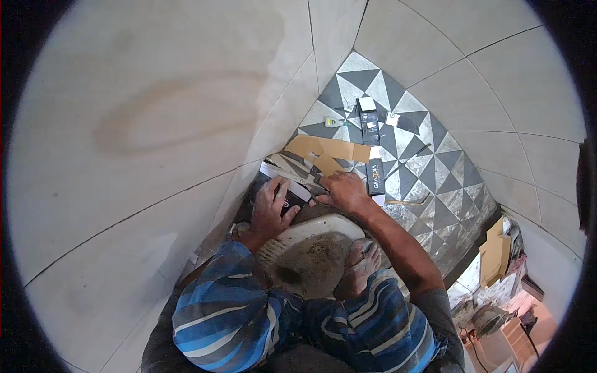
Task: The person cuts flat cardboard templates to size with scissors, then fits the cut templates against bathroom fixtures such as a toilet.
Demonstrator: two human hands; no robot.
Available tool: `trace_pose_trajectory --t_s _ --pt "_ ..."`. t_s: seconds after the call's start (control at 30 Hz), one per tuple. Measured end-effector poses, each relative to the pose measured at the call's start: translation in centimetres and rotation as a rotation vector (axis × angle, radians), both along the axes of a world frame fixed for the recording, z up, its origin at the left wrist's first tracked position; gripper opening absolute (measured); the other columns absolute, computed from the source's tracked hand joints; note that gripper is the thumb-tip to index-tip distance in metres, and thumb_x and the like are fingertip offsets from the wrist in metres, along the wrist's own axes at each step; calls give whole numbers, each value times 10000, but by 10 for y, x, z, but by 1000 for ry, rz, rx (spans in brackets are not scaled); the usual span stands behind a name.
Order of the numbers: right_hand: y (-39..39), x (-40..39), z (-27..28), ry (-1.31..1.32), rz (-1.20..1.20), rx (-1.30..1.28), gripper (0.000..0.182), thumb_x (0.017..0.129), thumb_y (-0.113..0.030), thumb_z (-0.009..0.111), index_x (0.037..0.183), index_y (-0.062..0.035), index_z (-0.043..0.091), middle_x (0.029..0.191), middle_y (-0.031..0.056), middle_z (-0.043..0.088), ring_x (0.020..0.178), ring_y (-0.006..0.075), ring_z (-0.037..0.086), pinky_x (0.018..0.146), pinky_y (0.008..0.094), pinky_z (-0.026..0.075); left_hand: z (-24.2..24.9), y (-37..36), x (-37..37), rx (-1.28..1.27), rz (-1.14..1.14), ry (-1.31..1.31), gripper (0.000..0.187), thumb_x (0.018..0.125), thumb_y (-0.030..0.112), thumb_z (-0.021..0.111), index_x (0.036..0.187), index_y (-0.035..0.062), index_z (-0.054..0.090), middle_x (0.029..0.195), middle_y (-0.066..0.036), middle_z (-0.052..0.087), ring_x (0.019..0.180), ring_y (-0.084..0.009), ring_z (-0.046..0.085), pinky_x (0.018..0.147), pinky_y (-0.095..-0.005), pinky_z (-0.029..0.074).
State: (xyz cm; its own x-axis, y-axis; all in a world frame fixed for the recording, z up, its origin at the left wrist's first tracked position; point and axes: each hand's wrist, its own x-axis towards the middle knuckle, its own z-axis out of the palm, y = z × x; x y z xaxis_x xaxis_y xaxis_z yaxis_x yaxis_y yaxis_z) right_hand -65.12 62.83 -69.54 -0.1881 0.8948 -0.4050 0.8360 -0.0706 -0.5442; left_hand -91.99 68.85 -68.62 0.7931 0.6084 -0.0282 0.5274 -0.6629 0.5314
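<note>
My left hand (272,210) lies over a black and white cardboard box (297,194), its fingers bent on the box and the thumb along the near side. To the right, my right hand (344,190) is closed close to the box's right end. Its fingertips point left and look pinched together; what they hold, if anything, I cannot make out. A brown cardboard piece (331,148) lies just beyond both hands. Beside my right hand is a black box with "GRANDIA" lettering (375,176).
A dirty squat toilet pan (311,248) lies between my feet. Farther off on the patterned floor (448,186) are an open black box (369,124), a scraper (334,122) and a dark packet (407,124). Tiled walls (155,124) stand close on both sides.
</note>
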Motion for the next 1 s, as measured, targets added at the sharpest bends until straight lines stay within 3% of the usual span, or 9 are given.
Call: trace_pose_trajectory --t_s 0.53,0.63,1.0 --pt "0 9 9 0 12 -36 581 839 -603 768 1101 -88 702 1069 185 739 1095 354 705 923 494 553 -14 4 -11 25 79 -47 736 913 329 776 1486 -25 479 1489 -278 425 1357 -467 451 1136 -560 381" --pt "1 9 10 15 27 -78 696 848 -670 725 1137 -38 701 1038 216 727 1070 404 696 909 523 549 -15 5 -11 22 76 -52 741 911 328 779 1491 -22 477 1492 -278 423 1361 -467 450 1140 -559 379" --pt "4 5 11 27 4 -120 581 871 -581 746 1104 -51 704 994 202 742 1026 413 716 868 533 555 -12 8 -7 17 71 -41 772 896 301 783 1514 -28 456 1515 -267 424 1388 -451 445 1153 -544 378"
